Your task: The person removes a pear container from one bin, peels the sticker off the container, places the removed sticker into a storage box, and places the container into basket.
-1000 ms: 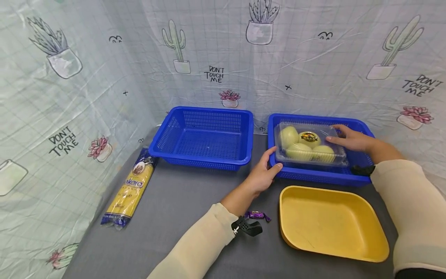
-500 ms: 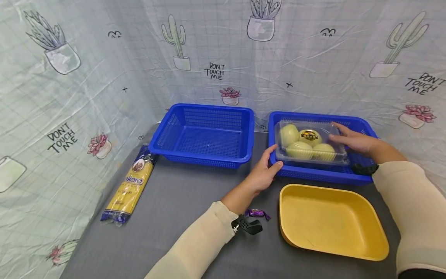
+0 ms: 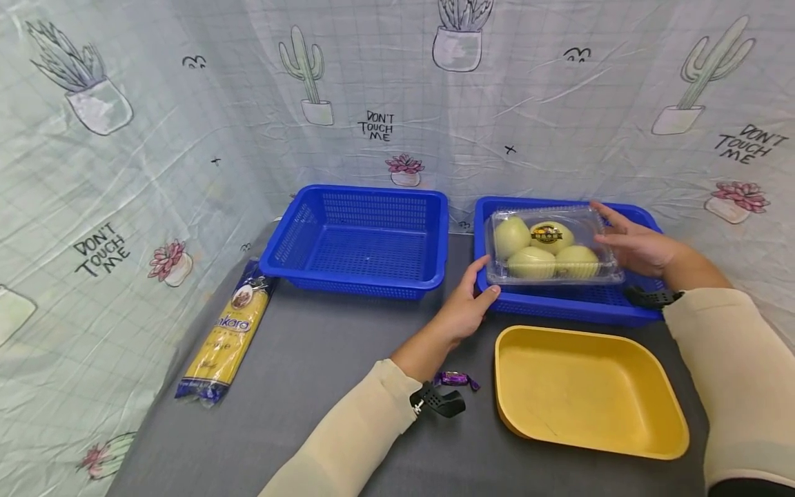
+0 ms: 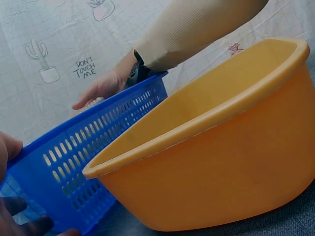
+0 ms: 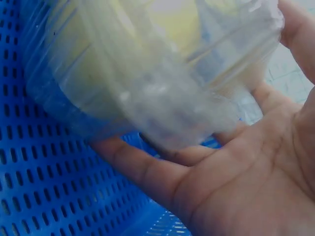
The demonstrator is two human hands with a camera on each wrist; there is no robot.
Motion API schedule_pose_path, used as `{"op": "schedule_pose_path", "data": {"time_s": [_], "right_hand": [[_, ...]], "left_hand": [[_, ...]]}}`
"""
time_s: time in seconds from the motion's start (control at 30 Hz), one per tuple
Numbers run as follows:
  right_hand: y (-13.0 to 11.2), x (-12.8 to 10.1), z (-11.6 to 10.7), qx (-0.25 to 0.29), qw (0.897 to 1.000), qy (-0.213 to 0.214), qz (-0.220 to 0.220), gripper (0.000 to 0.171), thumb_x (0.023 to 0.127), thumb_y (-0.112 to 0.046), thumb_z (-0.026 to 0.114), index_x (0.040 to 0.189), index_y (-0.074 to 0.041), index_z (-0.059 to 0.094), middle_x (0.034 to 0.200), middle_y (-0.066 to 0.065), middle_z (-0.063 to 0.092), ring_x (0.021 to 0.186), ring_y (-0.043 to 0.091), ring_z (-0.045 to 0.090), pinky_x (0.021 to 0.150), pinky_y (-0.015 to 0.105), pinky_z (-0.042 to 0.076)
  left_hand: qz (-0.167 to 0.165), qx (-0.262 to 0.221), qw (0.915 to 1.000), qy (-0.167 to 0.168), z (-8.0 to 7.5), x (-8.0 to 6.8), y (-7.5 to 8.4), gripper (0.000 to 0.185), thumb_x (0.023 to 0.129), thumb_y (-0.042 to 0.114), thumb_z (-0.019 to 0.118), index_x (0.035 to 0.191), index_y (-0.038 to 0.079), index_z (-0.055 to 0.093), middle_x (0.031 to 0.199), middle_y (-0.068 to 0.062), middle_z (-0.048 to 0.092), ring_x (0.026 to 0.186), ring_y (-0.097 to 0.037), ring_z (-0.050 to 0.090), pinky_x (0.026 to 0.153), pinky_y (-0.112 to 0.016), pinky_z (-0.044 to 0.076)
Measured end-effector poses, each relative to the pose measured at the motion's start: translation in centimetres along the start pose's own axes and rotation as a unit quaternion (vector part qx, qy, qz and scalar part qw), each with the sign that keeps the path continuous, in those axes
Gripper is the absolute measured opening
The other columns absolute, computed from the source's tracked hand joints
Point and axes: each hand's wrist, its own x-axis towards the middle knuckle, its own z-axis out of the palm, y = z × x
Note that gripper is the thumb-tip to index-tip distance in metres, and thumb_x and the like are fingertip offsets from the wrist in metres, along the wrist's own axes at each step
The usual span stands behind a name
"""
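Note:
A clear plastic clamshell box (image 3: 584,219) holds several round, pale green-yellow fruits (image 3: 535,263) and bears a dark label (image 3: 548,233). It sits tilted within the right-hand blue basket (image 3: 577,310), its right end raised. My right hand (image 3: 642,243) grips that end. In the right wrist view, fingers (image 5: 142,169) reach beneath the box's crinkled plastic edge. My left hand (image 3: 462,307) holds the left rim of the same basket, and its fingers (image 4: 37,226) lie against the outer wall in the left wrist view.
A yellow tub (image 3: 590,393) stands in front of the right basket. Another blue basket (image 3: 366,252) stands at the left back. A spaghetti packet (image 3: 226,335) lies at far left, and a purple-wrapped candy (image 3: 456,378) lies by the left wrist. A patterned curtain (image 3: 373,83) hangs behind.
The box's right end has risen and tilted up, with my right hand lifting slightly and its fingers going further under the box. My left hand stays at the basket rim.

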Motion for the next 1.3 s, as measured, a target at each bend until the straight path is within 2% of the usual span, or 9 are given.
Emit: {"op": "schedule_pose_path", "data": {"time_s": [0.27, 0.43, 0.53, 0.63, 0.77, 0.93, 1.3], "right_hand": [[0.03, 0.5, -0.12, -0.021, 0.999, 0.022, 0.025, 0.087, 0.113, -0.024, 0.047, 0.17, -0.038, -0.017, 0.171, 0.009, -0.036, 0.155, 0.056, -0.011, 0.11, 0.087, -0.007], [-0.07, 0.35, -0.13, -0.039, 0.998, 0.024, 0.033, 0.087, 0.112, -0.025, 0.048, 0.17, -0.034, -0.017, 0.172, 0.011, -0.035, 0.155, 0.054, -0.012, 0.111, 0.088, -0.002], [-0.04, 0.29, -0.03, -0.046, 0.998, 0.034, 0.03, 0.086, 0.112, -0.028, 0.046, 0.171, -0.03, -0.016, 0.174, 0.016, -0.026, 0.155, 0.052, -0.004, 0.114, 0.084, 0.01], [0.06, 0.21, 0.0, -0.047, 0.998, 0.041, 0.031, 0.086, 0.111, -0.03, 0.045, 0.171, -0.025, -0.016, 0.174, 0.018, -0.024, 0.155, 0.049, -0.005, 0.114, 0.082, 0.012], [0.24, 0.08, -0.12, -0.048, 0.997, 0.044, 0.03, 0.085, 0.11, -0.029, 0.044, 0.171, -0.024, -0.014, 0.173, 0.015, -0.03, 0.156, 0.05, -0.014, 0.113, 0.085, 0.002], [0.39, 0.03, -0.34, -0.058, 0.997, 0.053, 0.024, 0.083, 0.11, -0.029, 0.043, 0.172, -0.023, -0.011, 0.173, 0.014, -0.029, 0.156, 0.052, -0.012, 0.113, 0.085, -0.002], [-0.04, -0.09, -0.37, -0.063, 0.994, 0.081, 0.022, 0.082, 0.11, -0.031, 0.042, 0.172, -0.023, -0.011, 0.173, 0.014, -0.028, 0.156, 0.049, -0.012, 0.116, 0.08, 0.007]], "left_hand": [[0.009, 0.005, 0.9999, -0.002, -0.34, -0.07, 0.01, 0.062, 0.112, 0.028, 0.059, 0.167, 0.039, 0.034, 0.163, -0.013, 0.045, 0.122, -0.027, 0.057, 0.094, -0.053, 0.058], [0.008, 0.011, 0.9999, -0.001, -0.28, -0.12, 0.11, 0.062, 0.112, 0.028, 0.059, 0.167, 0.039, 0.034, 0.163, -0.012, 0.044, 0.122, -0.027, 0.058, 0.092, -0.049, 0.058], [0.004, 0.008, 1.0, 0.001, -0.2, -0.13, 0.13, 0.061, 0.112, 0.028, 0.06, 0.166, 0.04, 0.035, 0.163, -0.012, 0.045, 0.123, -0.027, 0.058, 0.093, -0.049, 0.058], [0.0, 0.0, 1.0, 0.001, -0.12, -0.15, 0.17, 0.061, 0.111, 0.027, 0.061, 0.165, 0.042, 0.036, 0.163, -0.011, 0.045, 0.126, -0.027, 0.058, 0.096, -0.051, 0.058], [0.001, -0.016, 0.9999, 0.0, -0.04, -0.13, 0.1, 0.06, 0.111, 0.026, 0.061, 0.164, 0.041, 0.038, 0.163, -0.011, 0.045, 0.129, -0.027, 0.057, 0.099, -0.054, 0.056], [0.004, -0.024, 0.9997, 0.0, 0.06, -0.06, -0.02, 0.061, 0.11, 0.024, 0.062, 0.164, 0.04, 0.038, 0.164, -0.012, 0.044, 0.131, -0.026, 0.056, 0.1, -0.055, 0.055], [-0.002, -0.03, 0.9995, 0.003, 0.01, 0.06, -0.03, 0.06, 0.11, 0.026, 0.063, 0.163, 0.043, 0.039, 0.163, -0.011, 0.045, 0.134, -0.028, 0.056, 0.103, -0.059, 0.053]]}}
